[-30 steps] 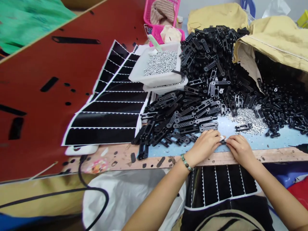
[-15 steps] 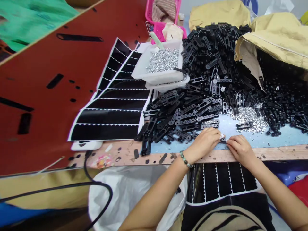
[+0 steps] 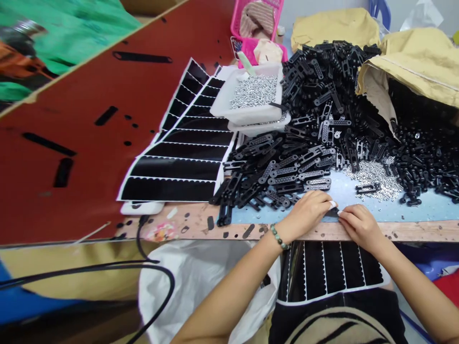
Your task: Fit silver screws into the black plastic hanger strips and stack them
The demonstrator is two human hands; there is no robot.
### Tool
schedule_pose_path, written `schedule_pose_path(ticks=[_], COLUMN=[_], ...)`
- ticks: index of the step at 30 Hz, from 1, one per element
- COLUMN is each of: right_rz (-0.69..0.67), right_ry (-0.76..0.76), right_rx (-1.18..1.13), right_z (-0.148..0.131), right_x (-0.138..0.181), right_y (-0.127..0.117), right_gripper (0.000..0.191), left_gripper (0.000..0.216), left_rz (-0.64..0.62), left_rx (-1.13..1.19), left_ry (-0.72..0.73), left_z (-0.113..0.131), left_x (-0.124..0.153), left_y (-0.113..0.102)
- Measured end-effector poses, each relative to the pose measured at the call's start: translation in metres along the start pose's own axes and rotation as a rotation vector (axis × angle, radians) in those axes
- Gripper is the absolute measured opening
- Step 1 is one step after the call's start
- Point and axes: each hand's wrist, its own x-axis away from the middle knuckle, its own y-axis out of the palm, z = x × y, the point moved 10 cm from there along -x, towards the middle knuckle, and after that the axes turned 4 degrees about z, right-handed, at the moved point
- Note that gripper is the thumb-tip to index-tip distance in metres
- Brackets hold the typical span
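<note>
The heap of black parts [image 3: 283,172] sprawls over the blue worktop [image 3: 401,215] just beyond the hands, presumably for easy reach. Beside it, the white tub [image 3: 247,113] keeps its metal pins together, while loose pins [image 3: 382,177] lie nearer the right hand [image 3: 360,224]. The left hand [image 3: 310,210] pinches a small dark piece [image 3: 333,212] near the front edge, fingers nearly closed, seemingly steadying it. The right fingertips bunch at its other end; whether they grip anything, I can't tell.

The view has swung left, revealing more orange material [image 3: 17,65] and a dark, silver-ended object [image 3: 17,40] (too blurred to name).
</note>
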Motion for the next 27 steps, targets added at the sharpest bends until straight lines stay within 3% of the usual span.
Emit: schedule_pose_path(ticks=[7, 15, 20, 24, 27], right_rz=[-0.031, -0.020, -0.033, 0.098, 0.022], right_ry=[0.030, 0.144, 0.123, 0.253, 0.337], right_rx=[0.030, -0.086, 0.009, 0.265, 0.401], right_z=[0.001, 0.018, 0.019, 0.060, 0.088], right_x=[0.001, 0.003, 0.004, -0.003, -0.006], right_y=[0.007, 0.001, -0.006, -0.045, -0.057], right_gripper=[0.013, 0.011, 0.014, 0.028, 0.028], left_gripper=[0.020, 0.024, 0.024, 0.024, 0.029], left_rz=[-0.060, 0.075, 0.075, 0.073, 0.118], left_rx=[-0.014, 0.027, -0.014, -0.004, 0.055], left_ry=[0.029, -0.076, -0.092, -0.098, -0.109], left_z=[-0.009, -0.002, 0.001, -0.001, 0.005], left_x=[-0.004, 0.009, 0.008, 0.009, 0.006], left_y=[0.003, 0.010, 0.013, 0.008, -0.005])
